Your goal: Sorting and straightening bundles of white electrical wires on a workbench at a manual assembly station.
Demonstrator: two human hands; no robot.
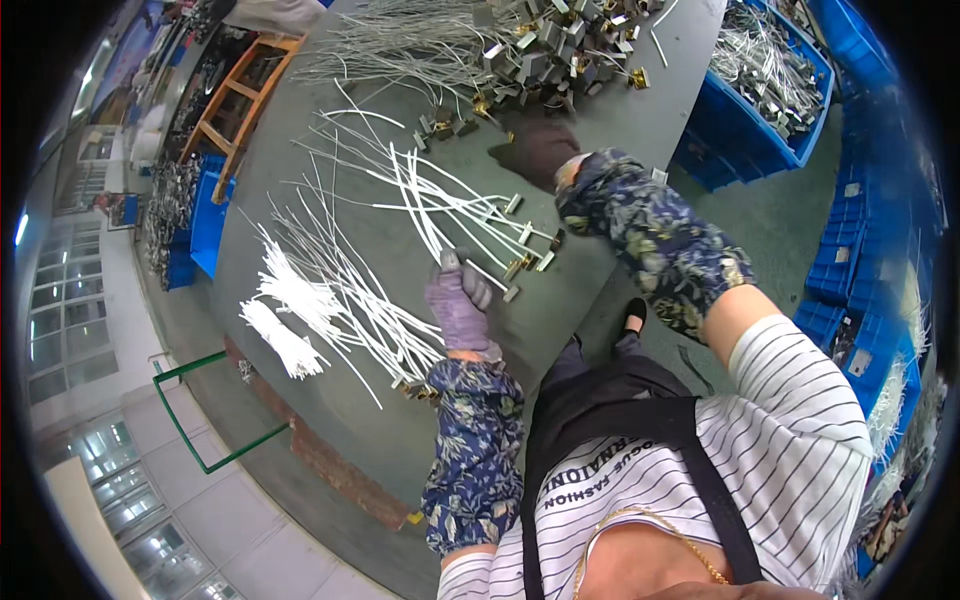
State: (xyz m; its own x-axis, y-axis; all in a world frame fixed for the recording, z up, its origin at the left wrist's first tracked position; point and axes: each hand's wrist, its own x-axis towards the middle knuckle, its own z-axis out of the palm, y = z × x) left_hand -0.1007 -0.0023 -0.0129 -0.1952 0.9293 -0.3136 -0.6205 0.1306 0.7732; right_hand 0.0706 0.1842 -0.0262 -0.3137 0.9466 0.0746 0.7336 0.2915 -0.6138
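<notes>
My left hand [460, 305], in a purple-grey glove, is closed with its thumb against a white-sleeved wire [485, 276] that ends in a small metal block. Around it lie several more white-sleeved wires [430, 205] with metal and brass-coloured ends, fanned over the grey table [400, 450]. My right hand [540, 152], in a dark glove, reaches to the near edge of a heap of metal blocks with thin wires [555, 55]. Motion smears its fingers, so whether it grips anything cannot be made out. Left of my left hand is another spread of sleeved wires [365, 315].
Bundles of white sleeves [280, 340] lie at the table's left. A blue crate of wired parts [765, 90] stands beyond the right edge, with stacked blue crates [840, 250] farther right. An orange wooden frame [235, 110] and a green metal rail [195, 420] are at left.
</notes>
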